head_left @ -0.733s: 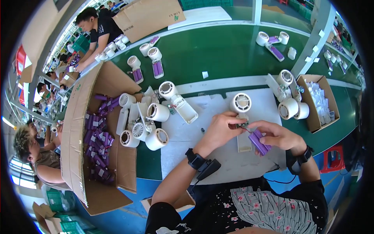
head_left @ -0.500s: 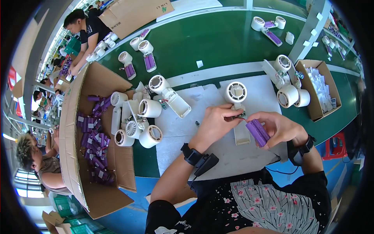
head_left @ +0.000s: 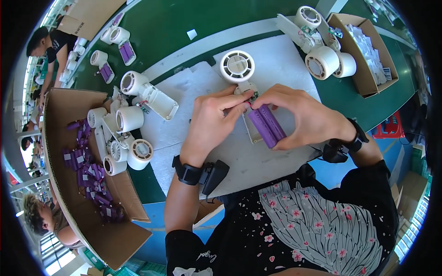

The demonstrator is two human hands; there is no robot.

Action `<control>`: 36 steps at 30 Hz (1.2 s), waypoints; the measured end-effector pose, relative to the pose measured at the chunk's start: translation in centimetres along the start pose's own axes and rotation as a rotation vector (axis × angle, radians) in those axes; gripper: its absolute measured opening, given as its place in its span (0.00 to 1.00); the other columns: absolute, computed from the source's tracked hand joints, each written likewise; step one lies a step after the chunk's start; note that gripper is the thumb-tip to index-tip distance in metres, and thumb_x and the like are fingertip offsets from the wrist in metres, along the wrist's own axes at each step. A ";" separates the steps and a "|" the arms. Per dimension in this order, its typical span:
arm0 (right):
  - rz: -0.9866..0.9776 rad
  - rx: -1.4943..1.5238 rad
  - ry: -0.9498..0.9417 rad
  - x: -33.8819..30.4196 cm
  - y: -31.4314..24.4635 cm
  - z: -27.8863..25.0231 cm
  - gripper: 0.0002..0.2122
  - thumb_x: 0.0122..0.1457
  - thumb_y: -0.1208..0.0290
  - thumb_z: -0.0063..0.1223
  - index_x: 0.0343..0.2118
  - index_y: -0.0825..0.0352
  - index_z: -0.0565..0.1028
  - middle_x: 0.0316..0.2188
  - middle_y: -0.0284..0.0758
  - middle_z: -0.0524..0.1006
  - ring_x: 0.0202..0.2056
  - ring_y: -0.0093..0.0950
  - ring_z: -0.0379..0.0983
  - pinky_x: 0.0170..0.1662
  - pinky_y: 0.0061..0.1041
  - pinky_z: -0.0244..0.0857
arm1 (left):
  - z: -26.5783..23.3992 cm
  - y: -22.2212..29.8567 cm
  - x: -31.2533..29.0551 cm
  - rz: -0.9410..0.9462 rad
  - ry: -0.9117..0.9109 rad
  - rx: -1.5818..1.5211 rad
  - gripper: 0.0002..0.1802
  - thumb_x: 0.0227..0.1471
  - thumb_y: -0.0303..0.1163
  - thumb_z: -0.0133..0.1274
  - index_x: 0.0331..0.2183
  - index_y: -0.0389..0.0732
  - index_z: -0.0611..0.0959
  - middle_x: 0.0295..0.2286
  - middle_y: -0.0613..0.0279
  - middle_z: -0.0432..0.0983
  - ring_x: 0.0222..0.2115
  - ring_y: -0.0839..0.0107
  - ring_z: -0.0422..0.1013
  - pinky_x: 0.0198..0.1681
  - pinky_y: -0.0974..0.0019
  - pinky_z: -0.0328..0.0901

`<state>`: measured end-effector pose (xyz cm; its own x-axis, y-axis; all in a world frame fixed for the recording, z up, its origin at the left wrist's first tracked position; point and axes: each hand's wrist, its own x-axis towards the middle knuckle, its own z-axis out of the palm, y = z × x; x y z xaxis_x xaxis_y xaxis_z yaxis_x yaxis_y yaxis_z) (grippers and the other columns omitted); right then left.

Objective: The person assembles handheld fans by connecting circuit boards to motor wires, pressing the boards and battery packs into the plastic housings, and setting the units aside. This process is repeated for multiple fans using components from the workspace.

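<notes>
From my end, I see the right hand [head_left: 308,115] gripping the purple battery pack [head_left: 267,126], thumb at its near end and fingers at its far end, probably so that its wired end stays by the circuit board [head_left: 253,95]. The left hand [head_left: 214,117] has its grip pinched at that board, I judge to steady it; the exact contact is hidden. The pack sits between both hands, over the open handle of a white fan housing [head_left: 237,66], whose round head points to twelve o'clock on a pale sheet [head_left: 285,55], likely there to guard the counter [head_left: 221,27].

At eight o'clock from the hands, a large cardboard box [head_left: 73,230] holds jumbled purple packs [head_left: 90,177], its opening turned this way, seemingly for easy reach. At two o'clock, a small carton [head_left: 352,64] holds white slips [head_left: 368,55].
</notes>
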<state>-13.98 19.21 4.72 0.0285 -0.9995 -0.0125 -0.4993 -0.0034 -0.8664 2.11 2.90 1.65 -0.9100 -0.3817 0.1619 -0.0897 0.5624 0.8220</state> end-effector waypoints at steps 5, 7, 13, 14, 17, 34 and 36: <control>-0.171 -0.191 0.124 -0.1 0.7 1.8 0.34 0.32 0.75 0.72 0.48 0.66 0.70 0.45 0.41 0.72 0.48 0.41 0.67 0.52 0.35 0.65 | -0.4 0.0 0.0 0.029 -0.036 0.030 0.16 0.47 0.23 0.58 0.41 0.42 0.84 0.38 0.39 0.76 0.36 0.54 0.77 0.36 0.65 0.71; -0.199 -0.221 0.147 -0.3 0.8 2.2 0.34 0.32 0.75 0.72 0.48 0.66 0.70 0.45 0.42 0.72 0.48 0.42 0.67 0.52 0.36 0.65 | -0.4 0.1 -0.1 0.045 -0.038 0.028 0.15 0.47 0.24 0.58 0.41 0.43 0.84 0.40 0.37 0.75 0.33 0.52 0.78 0.34 0.65 0.71; -0.211 -0.256 0.183 -0.5 0.5 2.6 0.30 0.33 0.77 0.71 0.45 0.68 0.73 0.46 0.44 0.71 0.48 0.41 0.68 0.50 0.35 0.67 | -0.9 0.2 -0.1 0.049 -0.094 0.077 0.19 0.49 0.19 0.55 0.45 0.43 0.83 0.39 0.41 0.77 0.45 0.54 0.74 0.40 0.65 0.70; -0.214 -0.251 0.185 -0.6 0.6 2.6 0.29 0.33 0.77 0.71 0.44 0.69 0.74 0.47 0.44 0.71 0.48 0.42 0.68 0.50 0.36 0.68 | -0.9 0.2 -0.1 0.047 -0.103 0.069 0.19 0.49 0.19 0.54 0.45 0.43 0.83 0.40 0.40 0.77 0.45 0.53 0.74 0.41 0.65 0.71; -0.238 -0.316 0.194 -0.9 0.8 2.6 0.27 0.34 0.76 0.71 0.43 0.70 0.75 0.49 0.45 0.70 0.48 0.43 0.69 0.48 0.36 0.70 | -1.0 0.5 0.0 0.069 -0.092 0.026 0.18 0.49 0.20 0.54 0.44 0.42 0.82 0.40 0.38 0.75 0.38 0.48 0.75 0.38 0.62 0.71; -0.199 -0.459 0.197 -1.1 0.4 2.9 0.26 0.31 0.71 0.71 0.39 0.69 0.77 0.52 0.48 0.71 0.48 0.45 0.71 0.44 0.36 0.71 | -1.0 -0.2 0.0 0.027 -0.106 0.005 0.18 0.49 0.24 0.58 0.45 0.45 0.83 0.39 0.42 0.78 0.42 0.53 0.76 0.40 0.65 0.71; -0.197 -0.469 0.211 -1.0 0.3 3.2 0.26 0.31 0.71 0.72 0.38 0.69 0.77 0.52 0.48 0.71 0.47 0.45 0.71 0.44 0.36 0.71 | -1.0 -0.6 0.0 0.032 -0.101 0.000 0.19 0.48 0.24 0.59 0.45 0.46 0.83 0.39 0.42 0.78 0.38 0.56 0.77 0.39 0.66 0.71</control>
<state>-11.36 20.29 2.88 0.0107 -0.9629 0.2698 -0.8357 -0.1567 -0.5263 2.55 1.83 1.74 -0.9487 -0.2871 0.1322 -0.0594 0.5730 0.8174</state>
